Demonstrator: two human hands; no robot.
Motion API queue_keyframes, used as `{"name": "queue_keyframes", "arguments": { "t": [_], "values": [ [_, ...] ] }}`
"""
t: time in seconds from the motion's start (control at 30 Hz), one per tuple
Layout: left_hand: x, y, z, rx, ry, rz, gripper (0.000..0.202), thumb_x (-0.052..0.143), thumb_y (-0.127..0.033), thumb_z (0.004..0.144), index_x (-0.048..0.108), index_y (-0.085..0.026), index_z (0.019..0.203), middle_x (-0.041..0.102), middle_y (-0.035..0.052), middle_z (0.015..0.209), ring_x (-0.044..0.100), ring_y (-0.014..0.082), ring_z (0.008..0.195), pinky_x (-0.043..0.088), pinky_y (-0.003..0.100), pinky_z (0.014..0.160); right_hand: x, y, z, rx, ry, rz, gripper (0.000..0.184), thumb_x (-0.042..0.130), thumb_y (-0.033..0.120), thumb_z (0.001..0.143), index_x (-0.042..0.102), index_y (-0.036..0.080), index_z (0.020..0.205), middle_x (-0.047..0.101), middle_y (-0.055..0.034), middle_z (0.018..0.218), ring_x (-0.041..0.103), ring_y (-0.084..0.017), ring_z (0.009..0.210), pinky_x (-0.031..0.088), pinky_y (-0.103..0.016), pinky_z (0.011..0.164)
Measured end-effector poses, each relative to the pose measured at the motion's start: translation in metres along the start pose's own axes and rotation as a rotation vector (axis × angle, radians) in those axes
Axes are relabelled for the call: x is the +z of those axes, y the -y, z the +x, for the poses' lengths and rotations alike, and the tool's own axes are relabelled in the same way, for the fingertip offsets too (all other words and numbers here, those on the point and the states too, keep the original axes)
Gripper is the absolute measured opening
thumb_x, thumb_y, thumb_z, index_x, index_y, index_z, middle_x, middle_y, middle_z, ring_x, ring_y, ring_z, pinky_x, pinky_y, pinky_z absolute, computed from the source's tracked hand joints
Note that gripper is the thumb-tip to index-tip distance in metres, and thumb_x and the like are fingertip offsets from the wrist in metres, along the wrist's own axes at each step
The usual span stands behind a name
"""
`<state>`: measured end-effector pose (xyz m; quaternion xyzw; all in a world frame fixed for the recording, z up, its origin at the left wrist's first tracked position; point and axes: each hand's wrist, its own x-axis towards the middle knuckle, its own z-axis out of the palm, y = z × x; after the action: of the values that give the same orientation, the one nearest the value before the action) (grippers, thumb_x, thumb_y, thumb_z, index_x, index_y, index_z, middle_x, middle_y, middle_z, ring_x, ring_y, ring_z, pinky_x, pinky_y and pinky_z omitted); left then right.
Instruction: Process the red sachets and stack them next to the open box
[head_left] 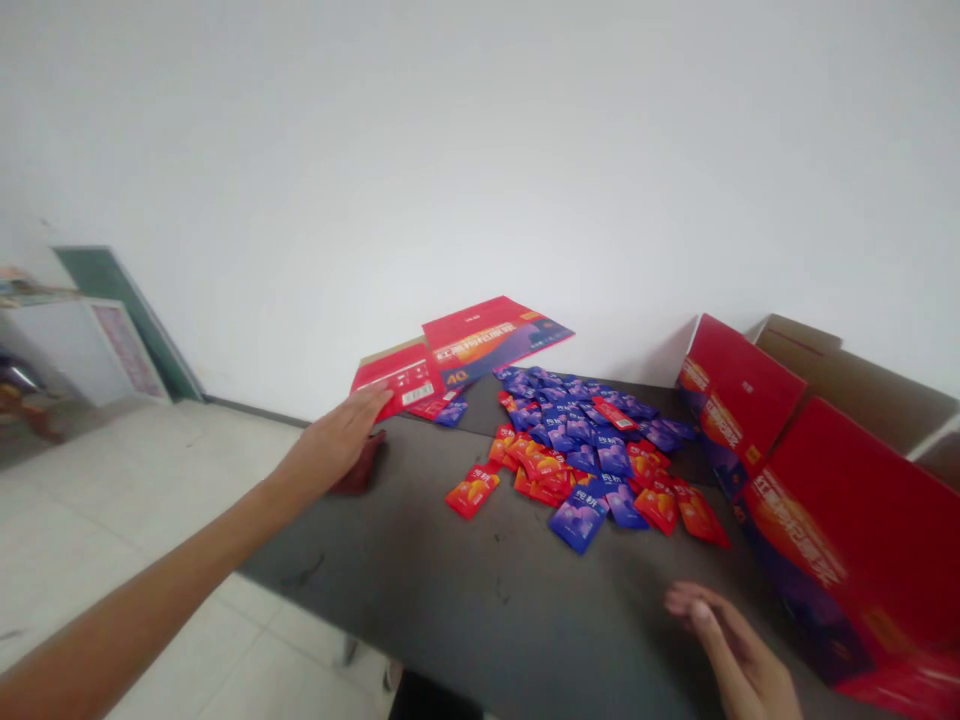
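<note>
Item: red carton, at the far edge of the table, near the wall, its face printed in orange and purple. A flap with a barcode points to the left.

Item: left hand, palm down, fingers extended to the barcode flap and overlapping its near edge. From my distant seat I cannot tell whether it grips the flap or only rests there.

Item: dark reddish object, beneath the left hand, too blurred for me to identify.

Item: purple sachets, a loose heap to the right of the carton; a few more lie by its front edge.

Item: orange sachets, mixed along the near side of the heap; one lies apart to the left.

Item: right hand, low over the near right side, fingers curled and thumb close to them, a narrow pose. I see nothing held, but blur hides whether the tips meet.

Item: large open carton, red outside, brown inside, just beside the right hand.

Item: dark grey table, beneath the lot.

Surroundings: white wall; pale tiled floor; green board leaning at far left.
</note>
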<state>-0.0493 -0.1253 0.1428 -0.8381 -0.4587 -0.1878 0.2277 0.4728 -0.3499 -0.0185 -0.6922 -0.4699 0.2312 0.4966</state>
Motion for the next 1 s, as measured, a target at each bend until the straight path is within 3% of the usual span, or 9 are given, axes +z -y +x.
{"name": "queue_keyframes", "arguments": {
  "t": [0.13, 0.23, 0.37, 0.5, 0.57, 0.7, 0.8, 0.87, 1.0],
  "values": [
    [-0.050, -0.051, -0.079, 0.324, -0.082, -0.019, 0.059, 0.041, -0.013, 0.105, 0.031, -0.021, 0.163, 0.040, 0.0103, 0.165, 0.033, 0.0267, 0.155, 0.034, 0.042, 0.126, -0.007, 0.037, -0.013, 0.294, 0.137, 0.717, 0.091, 0.039, 0.096, 0.075, 0.071, 0.023, 0.118, 0.075, -0.0184, 0.119, 0.070, -0.039, 0.116, 0.057, -0.055, 0.098],
    [-0.068, -0.084, -0.126, 0.515, -0.051, -0.077, 0.063, 0.054, -0.017, 0.102, 0.036, -0.026, 0.162, 0.044, 0.0071, 0.162, 0.034, 0.0280, 0.154, 0.034, 0.040, 0.126, -0.021, 0.068, -0.036, 0.468, 0.364, 0.965, 0.101, 0.029, 0.101, 0.074, 0.072, 0.021, 0.118, 0.075, -0.0211, 0.116, 0.070, -0.041, 0.114, 0.059, -0.058, 0.091],
    [-0.068, -0.104, -0.153, 0.662, -0.031, -0.147, 0.061, 0.060, -0.023, 0.101, 0.042, -0.026, 0.159, 0.050, 0.0064, 0.159, 0.037, 0.0276, 0.153, 0.030, 0.042, 0.128, -0.033, 0.094, -0.077, 0.612, 0.429, 0.892, 0.079, 0.060, 0.084, 0.078, 0.069, 0.021, 0.126, 0.078, -0.0173, 0.108, 0.076, -0.036, 0.100, 0.064, -0.049, 0.081],
    [-0.041, -0.113, -0.148, 0.661, -0.034, -0.277, 0.057, 0.056, -0.024, 0.104, 0.042, -0.034, 0.158, 0.052, 0.0020, 0.157, 0.039, 0.0243, 0.152, 0.030, 0.044, 0.128, -0.024, 0.097, -0.098, 0.566, 0.267, 0.799, 0.075, 0.087, 0.053, 0.072, 0.059, 0.027, 0.137, 0.079, -0.0122, 0.110, 0.078, -0.031, 0.084, 0.066, -0.044, 0.073],
    [-0.021, -0.124, -0.141, 0.509, -0.046, -0.401, 0.052, 0.052, -0.023, 0.105, 0.047, -0.041, 0.154, 0.049, -0.0009, 0.159, 0.037, 0.0244, 0.153, 0.029, 0.046, 0.128, -0.018, 0.089, -0.095, 0.462, 0.132, 0.755, 0.075, 0.091, 0.049, 0.068, 0.060, 0.026, 0.133, 0.079, -0.0109, 0.111, 0.078, -0.030, 0.083, 0.066, -0.042, 0.073],
    [0.017, -0.154, -0.126, -0.145, -0.040, -0.938, 0.052, 0.049, -0.038, 0.105, 0.044, -0.034, 0.157, 0.036, 0.0090, 0.167, 0.041, 0.0334, 0.150, 0.037, 0.054, 0.122, -0.018, 0.061, -0.075, 0.239, -0.128, 0.683, 0.069, 0.092, 0.049, 0.065, 0.064, 0.024, 0.123, 0.079, -0.0074, 0.111, 0.077, -0.026, 0.087, 0.065, -0.037, 0.078],
    [0.037, -0.178, -0.112, -0.532, 0.080, -1.520, 0.069, 0.055, -0.055, 0.099, 0.039, -0.025, 0.159, 0.052, 0.0171, 0.155, 0.061, 0.0340, 0.133, 0.048, 0.054, 0.113, -0.023, 0.042, -0.065, 0.150, -0.217, 0.627, 0.068, 0.092, 0.048, 0.065, 0.064, 0.023, 0.122, 0.079, -0.0063, 0.110, 0.077, -0.025, 0.089, 0.064, -0.035, 0.079],
    [0.045, -0.191, -0.102, -0.676, 0.079, -1.754, 0.072, 0.061, -0.064, 0.092, 0.054, -0.019, 0.147, 0.063, 0.0180, 0.143, 0.063, 0.0348, 0.129, 0.050, 0.053, 0.109, -0.026, 0.037, -0.062, 0.115, -0.238, 0.588, 0.066, 0.091, 0.047, 0.066, 0.065, 0.021, 0.121, 0.079, -0.0075, 0.110, 0.076, -0.025, 0.089, 0.064, -0.037, 0.080],
    [0.059, -0.212, -0.088, -0.770, -0.035, -1.881, 0.069, 0.059, -0.075, 0.087, 0.070, -0.017, 0.124, 0.072, 0.0145, 0.128, 0.063, 0.0351, 0.128, 0.052, 0.050, 0.108, -0.030, 0.039, -0.057, 0.083, -0.235, 0.479, 0.063, 0.091, 0.048, 0.064, 0.066, 0.019, 0.114, 0.080, -0.0091, 0.105, 0.076, -0.026, 0.088, 0.064, -0.038, 0.080]
  ]
}}
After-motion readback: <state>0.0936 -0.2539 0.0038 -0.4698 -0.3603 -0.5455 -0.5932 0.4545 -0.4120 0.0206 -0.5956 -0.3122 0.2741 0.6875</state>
